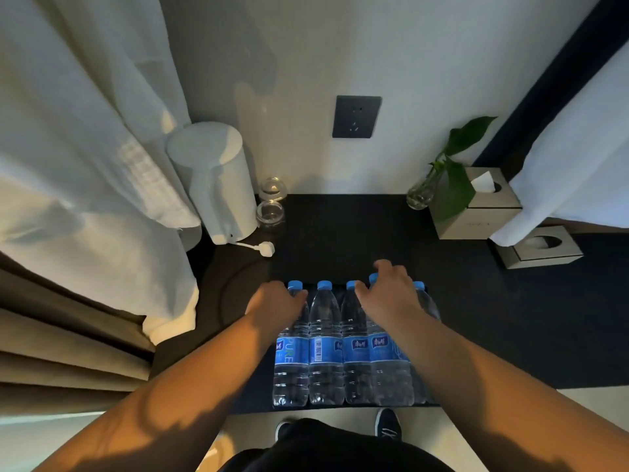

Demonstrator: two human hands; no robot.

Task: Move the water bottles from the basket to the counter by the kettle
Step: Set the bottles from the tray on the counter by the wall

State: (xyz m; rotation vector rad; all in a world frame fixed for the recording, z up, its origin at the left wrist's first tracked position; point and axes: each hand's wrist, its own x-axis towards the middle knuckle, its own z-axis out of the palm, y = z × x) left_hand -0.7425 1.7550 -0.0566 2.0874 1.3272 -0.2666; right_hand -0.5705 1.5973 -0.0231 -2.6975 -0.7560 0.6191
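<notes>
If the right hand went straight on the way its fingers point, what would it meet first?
Nothing near: past the right hand lies bare dark counter, then probably the wall by the socket, though depth is unclear.

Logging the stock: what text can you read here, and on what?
"PURE": vertical, on leftmost bottle label.
Barcode on second bottle: digits too small.
Logos on third bottle, fourth bottle: blurred.
Mark on tissue box: too small.

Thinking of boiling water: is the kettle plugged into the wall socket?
No, the kettle has its plug lying on the counter; the wall socket is empty.
</notes>
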